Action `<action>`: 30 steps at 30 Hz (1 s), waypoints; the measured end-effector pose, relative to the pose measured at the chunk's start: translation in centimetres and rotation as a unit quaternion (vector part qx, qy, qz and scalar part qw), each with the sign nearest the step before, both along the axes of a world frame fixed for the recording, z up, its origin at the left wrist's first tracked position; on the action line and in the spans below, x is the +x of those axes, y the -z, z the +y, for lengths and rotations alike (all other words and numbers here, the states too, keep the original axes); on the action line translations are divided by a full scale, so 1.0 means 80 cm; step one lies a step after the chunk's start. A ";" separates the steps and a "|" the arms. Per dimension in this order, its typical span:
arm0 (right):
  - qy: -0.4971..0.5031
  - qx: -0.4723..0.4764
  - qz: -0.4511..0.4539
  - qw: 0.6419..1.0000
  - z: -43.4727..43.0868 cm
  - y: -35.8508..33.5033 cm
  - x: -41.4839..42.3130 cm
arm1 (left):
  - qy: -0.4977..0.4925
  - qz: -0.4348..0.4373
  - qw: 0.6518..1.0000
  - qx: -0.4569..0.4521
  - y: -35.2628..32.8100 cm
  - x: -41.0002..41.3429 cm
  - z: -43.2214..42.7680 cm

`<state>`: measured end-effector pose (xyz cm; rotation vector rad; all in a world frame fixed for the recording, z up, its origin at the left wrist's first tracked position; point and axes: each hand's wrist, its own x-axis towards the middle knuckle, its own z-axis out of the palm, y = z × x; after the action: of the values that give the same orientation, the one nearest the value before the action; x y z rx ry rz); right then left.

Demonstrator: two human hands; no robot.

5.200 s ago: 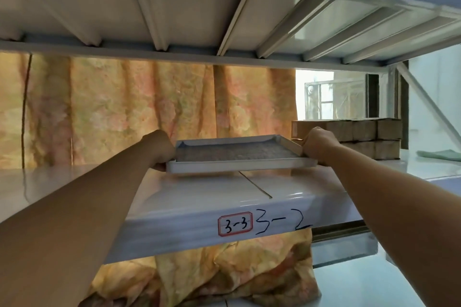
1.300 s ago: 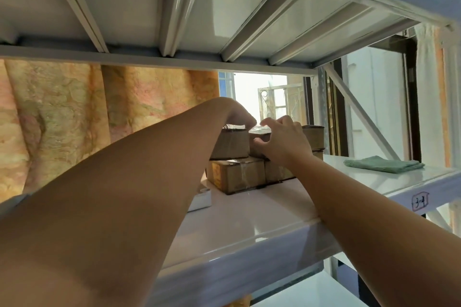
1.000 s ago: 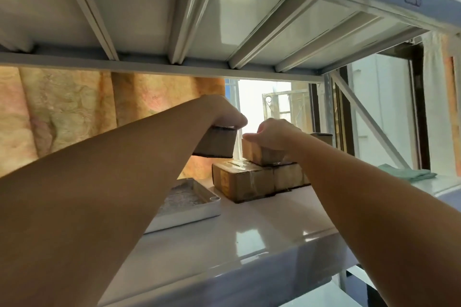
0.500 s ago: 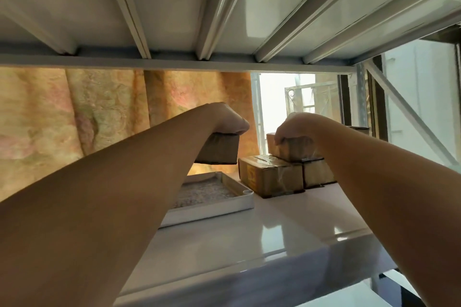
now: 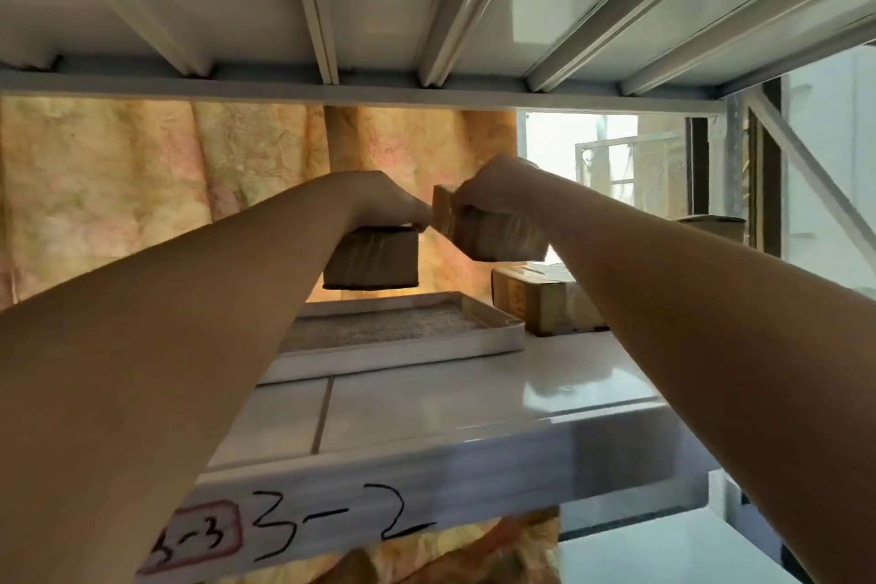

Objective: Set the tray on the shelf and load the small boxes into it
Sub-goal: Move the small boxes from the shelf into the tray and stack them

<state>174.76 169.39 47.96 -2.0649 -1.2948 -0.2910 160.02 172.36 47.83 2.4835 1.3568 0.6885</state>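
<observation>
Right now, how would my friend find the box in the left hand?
Find the white shelf marked 3-2, then the shallow white tray on it. The box hangs above the tray, gripped from the top by the left hand. It sits level, while the right hand holds a tilted box and the other boxes rest on the shelf beside the tray.

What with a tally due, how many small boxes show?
4 brown cardboard boxes: one in left hand, one in right hand, two on white metal shelf; more possibly hidden.
</observation>
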 end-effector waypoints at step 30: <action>-0.117 -0.097 0.083 0.985 0.082 0.069 -0.125 | -0.078 0.040 0.995 -0.051 0.064 -0.131 0.081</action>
<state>164.74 175.95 42.45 -2.0192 -1.4925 0.1141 149.50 178.85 42.74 2.3663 1.5878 0.5410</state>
